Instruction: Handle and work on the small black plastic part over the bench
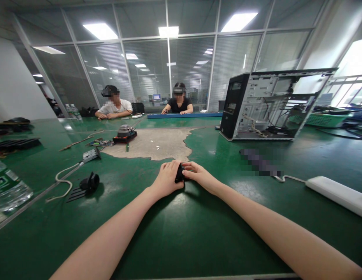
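A small black part [179,174] is held between my two hands, just above the green table [181,229] in the middle of the view. My left hand [167,179] has its fingers wrapped over the left side of the part. From the right, my right hand [200,175] pinches the part's edge with thumb and fingertips. The part's details are partly hidden by the fingers. Beyond the hands lies a bare beige patch [160,142] with a few white scraps on it.
An open computer case [236,111] stands at the right, near a white power strip [338,192]. Left are a black fan-like piece [90,182], a metal bracket with cable [91,154], a red-black device [124,134] and a water bottle [11,186]. Two people sit across the table.
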Available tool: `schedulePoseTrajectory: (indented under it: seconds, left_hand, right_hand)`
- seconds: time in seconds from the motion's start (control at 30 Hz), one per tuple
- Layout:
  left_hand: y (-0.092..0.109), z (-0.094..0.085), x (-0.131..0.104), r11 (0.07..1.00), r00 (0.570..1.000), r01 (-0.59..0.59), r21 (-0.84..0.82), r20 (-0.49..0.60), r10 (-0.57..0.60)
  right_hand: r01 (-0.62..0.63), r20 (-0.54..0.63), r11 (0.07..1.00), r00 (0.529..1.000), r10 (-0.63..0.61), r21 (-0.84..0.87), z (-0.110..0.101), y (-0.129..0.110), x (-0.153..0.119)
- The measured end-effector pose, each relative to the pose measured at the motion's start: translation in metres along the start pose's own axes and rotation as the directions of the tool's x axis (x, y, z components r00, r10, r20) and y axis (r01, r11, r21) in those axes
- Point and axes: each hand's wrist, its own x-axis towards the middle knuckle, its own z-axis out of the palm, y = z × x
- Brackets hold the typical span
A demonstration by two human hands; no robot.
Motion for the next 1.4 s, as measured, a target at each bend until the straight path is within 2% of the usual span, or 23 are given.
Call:
schedulePoseTrajectory:
  seconds: [0.17, 0.37, 0.5, 0.7, 0.87, 1.07, 1.27, 1.4]
  left_hand:
    - [-0.001, 0.001, -0.001, 1.0, 1.0, -0.001, 0.008, -0.001, 0.001]
    - [-0.001, 0.001, 0.0, 1.0, 1.0, -0.002, 0.002, -0.006, 0.002]
    - [-0.001, 0.0, 0.0, 1.0, 1.0, -0.01, 0.006, -0.009, 0.01]
    - [-0.002, 0.001, 0.0, 1.0, 1.0, -0.015, 0.008, -0.005, 0.015]
    - [-0.002, 0.002, 0.0, 1.0, 1.0, -0.022, 0.005, -0.014, 0.022]
    - [-0.002, 0.001, 0.0, 1.0, 1.0, -0.012, 0.007, -0.002, 0.012]
    - [-0.002, 0.001, -0.001, 1.0, 1.0, -0.018, 0.01, -0.005, 0.018]
    - [-0.003, 0.002, -0.001, 1.0, 1.0, -0.022, 0.014, -0.017, 0.023]
  right_hand:
    - [0.041, 0.081, 0.999, 0.996, -0.041, 0.004, -0.002, -0.005, -0.003]
    - [0.025, 0.053, 0.999, 0.998, -0.027, 0.046, 0.0, -0.002, -0.003]
    - [-0.009, 0.026, 1.0, 1.0, 0.009, 0.012, -0.001, 0.002, 0.001]
    - [0.043, 0.101, 0.999, 0.994, -0.044, 0.015, -0.002, -0.003, -0.003]
    - [0.035, 0.052, 0.999, 0.998, -0.036, 0.017, 0.001, -0.005, -0.004]
    - [0.003, 0.046, 1.0, 0.999, -0.004, 0.011, -0.002, 0.001, -0.001]
    - [0.04, 0.123, 0.999, 0.991, -0.044, 0.033, -0.002, -0.004, -0.003]
    - [0.046, 0.067, 0.999, 0.997, -0.047, 0.02, 0.001, -0.008, -0.005]
